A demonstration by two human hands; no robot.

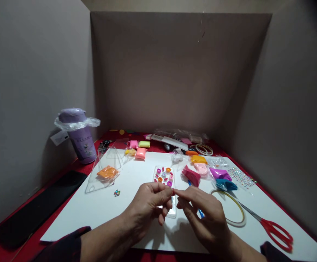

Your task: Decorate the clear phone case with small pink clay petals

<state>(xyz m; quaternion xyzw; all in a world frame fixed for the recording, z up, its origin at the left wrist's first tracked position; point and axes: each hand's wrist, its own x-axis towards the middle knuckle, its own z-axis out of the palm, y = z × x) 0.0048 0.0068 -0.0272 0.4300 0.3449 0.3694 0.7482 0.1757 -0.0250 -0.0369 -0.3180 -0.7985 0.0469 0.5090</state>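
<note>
My left hand (pixel 151 200) and my right hand (pixel 206 211) meet in front of me, thumbs and forefingers pinched together on a tiny red bit of modelling clay (pixel 174 191). Most of that bit is hidden by the fingertips. Below and behind the hands lies a clear phone case (pixel 154 174) with purple, orange and dark pink clay pieces on its upper part. My left hand covers some of its lower part. Just beyond my right hand is a dark pink clay packet (pixel 191 176). A blue tool (pixel 201 213) lies partly under that hand.
Red-handled scissors (pixel 275 231), a tape roll (pixel 242 207), a teal packet (pixel 226 184) and a gem sheet (pixel 241 177) lie right. Left are an orange packet (pixel 107 172), a gem flower (pixel 117 193), a dark phone (pixel 40 207) and a purple tumbler (pixel 82 142). Grey panels surround the white board (pixel 73 214).
</note>
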